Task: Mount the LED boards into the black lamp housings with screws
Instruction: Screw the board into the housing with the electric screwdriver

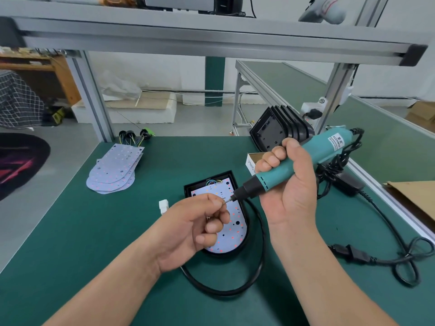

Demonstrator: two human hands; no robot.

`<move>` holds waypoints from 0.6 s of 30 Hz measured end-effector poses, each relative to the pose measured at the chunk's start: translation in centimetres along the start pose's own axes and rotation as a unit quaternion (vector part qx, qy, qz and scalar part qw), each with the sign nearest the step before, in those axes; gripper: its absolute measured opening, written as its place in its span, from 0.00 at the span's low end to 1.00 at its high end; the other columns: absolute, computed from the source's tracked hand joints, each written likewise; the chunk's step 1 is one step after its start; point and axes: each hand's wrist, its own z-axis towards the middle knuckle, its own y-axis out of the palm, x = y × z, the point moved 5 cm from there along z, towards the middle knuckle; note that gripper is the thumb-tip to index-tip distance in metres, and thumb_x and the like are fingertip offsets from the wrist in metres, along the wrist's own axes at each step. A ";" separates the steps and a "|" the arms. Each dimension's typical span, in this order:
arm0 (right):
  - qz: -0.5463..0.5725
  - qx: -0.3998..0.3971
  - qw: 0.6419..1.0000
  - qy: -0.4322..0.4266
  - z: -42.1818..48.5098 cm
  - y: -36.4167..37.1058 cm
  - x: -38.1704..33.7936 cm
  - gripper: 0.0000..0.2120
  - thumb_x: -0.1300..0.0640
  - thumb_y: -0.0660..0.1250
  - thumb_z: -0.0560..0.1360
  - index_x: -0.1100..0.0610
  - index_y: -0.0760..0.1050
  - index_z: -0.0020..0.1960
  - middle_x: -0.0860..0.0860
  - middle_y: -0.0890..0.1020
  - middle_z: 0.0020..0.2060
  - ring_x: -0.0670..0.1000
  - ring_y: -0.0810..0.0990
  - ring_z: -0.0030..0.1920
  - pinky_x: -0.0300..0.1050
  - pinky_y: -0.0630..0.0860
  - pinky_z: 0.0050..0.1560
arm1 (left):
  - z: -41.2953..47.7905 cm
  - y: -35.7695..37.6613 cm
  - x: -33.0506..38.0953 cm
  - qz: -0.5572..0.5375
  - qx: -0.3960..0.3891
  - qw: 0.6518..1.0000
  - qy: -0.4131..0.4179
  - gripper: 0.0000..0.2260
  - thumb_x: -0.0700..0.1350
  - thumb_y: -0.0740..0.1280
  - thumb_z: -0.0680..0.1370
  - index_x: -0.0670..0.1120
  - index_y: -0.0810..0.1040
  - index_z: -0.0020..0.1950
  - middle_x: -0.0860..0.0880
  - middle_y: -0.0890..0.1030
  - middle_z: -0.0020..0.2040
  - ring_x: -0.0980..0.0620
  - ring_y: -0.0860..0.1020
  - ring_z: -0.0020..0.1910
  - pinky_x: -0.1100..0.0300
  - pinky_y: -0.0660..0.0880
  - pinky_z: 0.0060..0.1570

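A black lamp housing [244,209] lies flat on the green table with a white LED board [231,236] seated inside it. My right hand [289,182] grips a teal electric screwdriver [292,167], its bit tilted down and left over the board. My left hand [200,224] pinches a small screw at the bit's tip, above the board. Several spare LED boards [115,170] are fanned out at the back left. Several more black housings [280,128] stand stacked on edge at the back right.
A small white box [250,162] sits behind my right hand. A white connector [163,205] lies left of the housing. A thick black cable [235,290] loops round the housing. The screwdriver's cord and plug [353,252] trail right. Cardboard [414,196] lies at the right edge.
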 end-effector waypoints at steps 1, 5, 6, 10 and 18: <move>-0.001 0.000 1.000 0.000 0.0 0.0 0.0 0.04 0.60 0.66 0.81 0.55 0.75 0.47 0.48 0.74 0.35 0.47 0.72 0.32 0.39 0.74 0.36 | 0.0 -0.1 0.0 -0.001 -0.001 1.000 0.001 0.05 0.42 0.70 0.77 0.42 0.78 0.49 0.42 0.79 0.45 0.54 0.69 0.32 0.65 0.64 0.25; 0.006 -0.003 1.000 -0.005 0.1 -0.1 -0.3 0.03 0.60 0.66 0.81 0.55 0.75 0.48 0.48 0.74 0.35 0.47 0.73 0.33 0.40 0.74 0.36 | 0.0 -0.2 0.1 0.003 -0.009 1.000 0.011 0.05 0.42 0.72 0.77 0.41 0.80 0.49 0.42 0.79 0.46 0.54 0.69 0.33 0.65 0.64 0.26; 0.008 -0.004 1.000 -0.008 0.2 -0.2 -0.4 0.03 0.60 0.66 0.81 0.55 0.75 0.48 0.48 0.74 0.35 0.47 0.72 0.33 0.40 0.74 0.36 | 0.0 -0.2 0.1 0.006 -0.013 1.000 0.017 0.04 0.42 0.73 0.78 0.41 0.81 0.49 0.42 0.79 0.46 0.55 0.68 0.33 0.65 0.64 0.26; 0.008 -0.007 1.000 -0.009 0.1 -0.4 -0.5 0.03 0.60 0.66 0.81 0.55 0.74 0.48 0.48 0.74 0.36 0.47 0.72 0.33 0.39 0.74 0.36 | 0.0 0.0 0.2 0.009 -0.025 0.999 0.035 0.03 0.39 0.73 0.78 0.41 0.82 0.49 0.42 0.78 0.46 0.55 0.67 0.32 0.66 0.64 0.26; -0.005 -0.019 1.000 -0.008 0.0 -0.4 -0.5 0.03 0.60 0.65 0.82 0.54 0.74 0.49 0.48 0.74 0.36 0.46 0.72 0.33 0.39 0.74 0.36 | 0.2 -0.3 0.1 0.031 -0.008 0.998 0.053 0.04 0.38 0.74 0.76 0.40 0.81 0.49 0.42 0.79 0.44 0.55 0.66 0.31 0.66 0.64 0.26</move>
